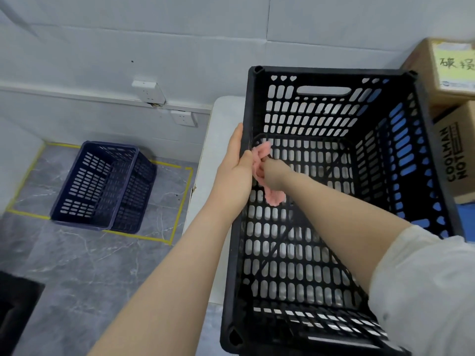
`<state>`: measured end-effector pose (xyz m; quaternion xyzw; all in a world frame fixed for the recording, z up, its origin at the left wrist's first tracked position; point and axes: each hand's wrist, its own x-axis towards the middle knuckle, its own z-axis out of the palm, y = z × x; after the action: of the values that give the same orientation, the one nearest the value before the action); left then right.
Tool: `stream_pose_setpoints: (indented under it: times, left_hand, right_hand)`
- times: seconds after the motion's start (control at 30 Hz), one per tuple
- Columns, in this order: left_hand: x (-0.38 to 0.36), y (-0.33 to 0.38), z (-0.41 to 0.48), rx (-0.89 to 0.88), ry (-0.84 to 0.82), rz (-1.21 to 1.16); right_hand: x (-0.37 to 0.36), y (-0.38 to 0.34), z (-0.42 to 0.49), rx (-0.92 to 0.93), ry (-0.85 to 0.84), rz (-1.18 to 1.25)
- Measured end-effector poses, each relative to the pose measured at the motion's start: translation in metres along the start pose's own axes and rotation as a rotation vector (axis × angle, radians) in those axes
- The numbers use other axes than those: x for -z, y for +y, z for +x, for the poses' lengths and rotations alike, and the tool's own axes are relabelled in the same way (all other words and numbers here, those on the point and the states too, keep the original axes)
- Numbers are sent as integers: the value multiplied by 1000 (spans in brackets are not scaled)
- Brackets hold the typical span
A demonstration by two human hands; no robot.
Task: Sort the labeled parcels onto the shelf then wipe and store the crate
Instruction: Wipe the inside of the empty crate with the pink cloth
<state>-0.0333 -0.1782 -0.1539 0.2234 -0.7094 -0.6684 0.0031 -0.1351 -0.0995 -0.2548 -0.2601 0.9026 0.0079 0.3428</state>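
Even, cool indoor light, fairly bright, only soft shadows, none hard. Wide-angle bend: wall (154, 34) seams curve toward the edges. Pink cloth (274, 197) slightly smeared by motion blur. Cardboard box (424, 70) at top right is soft, with a pale washed-out smear over its top corner. Black crate (334, 71) mesh sharp mid-frame, softer at the bottom edge.

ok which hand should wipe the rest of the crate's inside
Right. The right hand is inside the black crate, gripping the pink cloth against its left wall. The left hand holds the rim from outside, steadying it.
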Motion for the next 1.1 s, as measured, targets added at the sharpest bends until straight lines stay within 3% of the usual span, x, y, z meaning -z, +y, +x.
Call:
stream_pose_setpoints:
  times: [0.07, 0.13, 0.23, 0.33, 0.43, 0.53, 0.67, 0.73, 0.83, 0.93, 1.0, 1.1]
  left_hand:
    - [0, 1, -2, 2, 1, -4]
    - [-1, 2, -4, 0, 4, -1]
    - [-1, 2, -4, -10, 18, 21]
    - [-3, 0, -4, -24, 37, 10]
    - [-4, 2, -4, -3, 42, -17]
    - [-4, 6, -5, -37, 26, 0]
    - [-3, 5, -4, -56, 24, 4]
    - [-3, 5, -4, -39, 35, -6]
    - [-3, 6, -3, -13, 39, -36]
    - [-3, 6, -3, -5, 40, -21]
    - [-2, 5, -5, -13, 32, -11]
    - [-1, 1, -3, -9, 27, -3]
  right_hand:
    - [8, 10, -4, -110, 58, 311]
    - [22, 20, -16, -168, 106, 862]
    - [43, 25, -40, -223, 386, 1419]
    - [71, 19, -51, 79, 792, 1480]
    - [73, -9, -43, 389, 958, 1332]
    - [52, -41, -30, 423, 887, 1091]
    - [41, -39, -25, 397, 908, 1159]
    - [25, -37, -21, 256, 922, 1155]
    - [-19, -30, -13, 25, 556, 932]
    - [-48, -15, -13, -151, 249, 414]
    - [-53, -6, -23, -94, 176, 433]
    - [-19, -4, -39, -209, 189, 1110]
